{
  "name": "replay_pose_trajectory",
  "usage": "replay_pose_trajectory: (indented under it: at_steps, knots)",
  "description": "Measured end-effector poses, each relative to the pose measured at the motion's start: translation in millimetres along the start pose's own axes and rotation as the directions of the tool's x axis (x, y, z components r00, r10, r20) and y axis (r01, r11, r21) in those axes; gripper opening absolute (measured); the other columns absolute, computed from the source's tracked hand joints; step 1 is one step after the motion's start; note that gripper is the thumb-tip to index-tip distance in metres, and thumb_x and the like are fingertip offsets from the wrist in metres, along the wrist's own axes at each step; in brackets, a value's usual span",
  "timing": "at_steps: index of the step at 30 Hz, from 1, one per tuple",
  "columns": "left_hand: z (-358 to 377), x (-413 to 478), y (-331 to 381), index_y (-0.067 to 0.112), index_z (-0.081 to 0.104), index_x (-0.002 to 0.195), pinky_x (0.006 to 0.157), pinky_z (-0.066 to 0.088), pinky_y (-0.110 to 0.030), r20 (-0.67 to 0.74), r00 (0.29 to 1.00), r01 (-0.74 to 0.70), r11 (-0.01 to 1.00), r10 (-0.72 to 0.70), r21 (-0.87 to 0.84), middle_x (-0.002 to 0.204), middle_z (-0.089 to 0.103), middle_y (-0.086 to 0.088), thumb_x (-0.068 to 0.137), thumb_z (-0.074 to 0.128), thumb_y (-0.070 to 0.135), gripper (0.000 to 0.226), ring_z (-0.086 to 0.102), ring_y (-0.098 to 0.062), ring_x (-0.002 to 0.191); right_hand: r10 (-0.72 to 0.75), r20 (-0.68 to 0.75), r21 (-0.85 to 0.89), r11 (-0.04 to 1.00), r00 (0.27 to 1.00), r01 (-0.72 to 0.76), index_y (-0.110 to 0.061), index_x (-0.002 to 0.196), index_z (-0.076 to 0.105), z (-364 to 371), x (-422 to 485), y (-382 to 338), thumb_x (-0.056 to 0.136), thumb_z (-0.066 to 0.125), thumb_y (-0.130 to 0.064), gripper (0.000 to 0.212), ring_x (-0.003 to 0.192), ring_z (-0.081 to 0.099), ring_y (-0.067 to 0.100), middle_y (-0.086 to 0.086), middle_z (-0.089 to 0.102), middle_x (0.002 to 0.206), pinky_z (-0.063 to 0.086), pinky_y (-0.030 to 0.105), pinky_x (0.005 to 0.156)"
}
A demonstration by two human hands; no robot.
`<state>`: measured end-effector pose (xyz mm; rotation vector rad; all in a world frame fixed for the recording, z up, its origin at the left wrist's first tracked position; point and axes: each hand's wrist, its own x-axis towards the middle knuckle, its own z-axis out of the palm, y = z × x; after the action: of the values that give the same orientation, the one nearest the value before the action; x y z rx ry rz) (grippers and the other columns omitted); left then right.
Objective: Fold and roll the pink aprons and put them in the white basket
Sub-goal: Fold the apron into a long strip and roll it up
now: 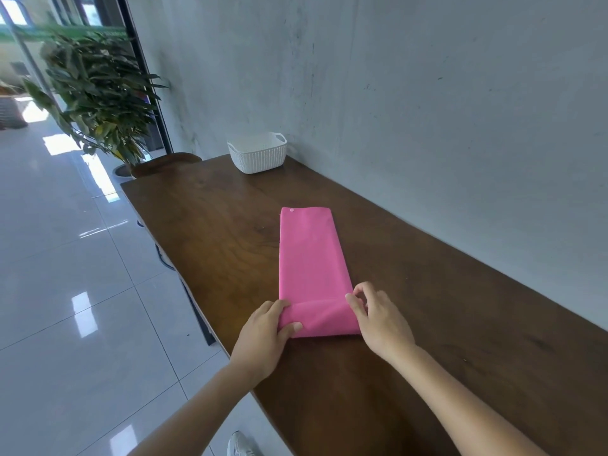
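A leafy plant [98,93] stands at far left on the shiny tiled floor [65,258], and a white shoe [240,445] shows at the bottom edge beside the table [444,324]. The left hand [263,337] grips the near left corner of the apron [309,258]: its fingers [279,306] curl over the rolled end and its thumb lies on top of it. The white basket [258,154] sits at the table's far end, close to the wall [427,93] and well apart from the apron. The pink apron lies flat on the table as a long narrow strip running away from the person, with only its near end turned up into a low roll. The right hand [381,320] holds the roll's right end, its fingers bent round the cloth's edge.
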<state>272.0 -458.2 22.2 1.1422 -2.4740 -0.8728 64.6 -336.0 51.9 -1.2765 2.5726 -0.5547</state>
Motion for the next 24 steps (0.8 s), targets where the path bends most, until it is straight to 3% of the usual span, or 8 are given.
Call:
replay_pose_trajectory:
  at_steps: [4,8,12,17,20,24]
  knots:
    - [-7.6,7.3,0.9,0.031,0.054,0.134,0.092,0.054,-0.027,0.061,0.998,0.033,0.998,-0.030,-0.052,0.120,0.060,0.014,0.100,0.050,0.055,0.042,0.058,-0.006,0.104,-0.105,0.010,-0.025,0.994,0.994,0.105,-0.038,0.129,0.044,4.1,-10.7,8.0,0.095,0.023,-0.070,0.051,0.096,0.053,0.001,-0.012,0.051,0.123,0.036,0.009,0.059]
    - [-15.2,8.8,0.9,0.038,0.057,0.111,0.084,0.059,-0.031,0.183,0.981,0.081,0.993,-0.063,-0.090,0.103,0.067,0.014,0.100,0.049,0.058,0.025,0.064,-0.005,0.091,-0.115,0.062,0.002,0.993,0.991,0.115,-0.040,0.142,0.036,7.9,-25.2,19.2,0.090,0.026,-0.079,0.066,0.110,0.052,0.002,-0.015,0.046,0.136,0.046,0.014,0.075]
    - [-17.4,4.3,-1.9,0.028,0.063,0.106,0.083,0.060,-0.034,0.276,0.953,0.165,0.976,-0.122,-0.141,0.098,0.070,0.008,0.098,0.048,0.062,0.038,0.068,-0.011,0.088,-0.128,0.057,-0.017,0.991,0.990,0.129,-0.038,0.147,0.033,9.7,-37.3,18.9,0.087,0.025,-0.083,0.075,0.119,0.051,0.003,-0.017,0.044,0.141,0.048,0.019,0.089]
    - [-17.2,3.8,-3.6,0.024,0.060,0.113,0.089,0.059,-0.038,0.351,0.914,0.276,0.945,-0.202,-0.174,0.108,0.067,0.005,0.095,0.050,0.064,0.045,0.067,-0.014,0.095,-0.080,0.049,0.122,0.990,0.996,0.074,-0.038,0.123,0.048,11.1,-40.5,18.6,0.082,0.032,-0.087,0.066,0.097,0.057,-0.001,-0.020,0.054,0.117,0.050,0.013,0.072]
    - [-11.9,-2.0,0.6,0.031,0.054,0.114,0.090,0.057,-0.037,0.205,0.953,0.231,0.973,-0.222,-0.019,0.113,0.059,0.007,0.097,0.043,0.067,0.041,0.060,-0.014,0.100,-0.041,0.078,0.160,0.987,0.996,0.028,-0.036,0.109,0.053,7.2,-34.3,14.8,0.082,0.036,-0.087,0.061,0.089,0.059,-0.001,-0.019,0.059,0.106,0.050,0.014,0.065]
    - [-4.3,-16.0,6.8,0.032,0.052,0.123,0.103,0.046,-0.031,-0.072,0.994,0.089,0.994,-0.085,0.059,0.127,0.050,0.012,0.103,0.036,0.055,0.034,0.044,-0.010,0.113,0.000,0.160,0.175,0.984,0.987,-0.029,-0.033,0.103,0.054,0.1,-22.4,7.7,0.079,0.037,-0.090,0.065,0.085,0.063,0.003,-0.015,0.064,0.098,0.045,0.019,0.060]
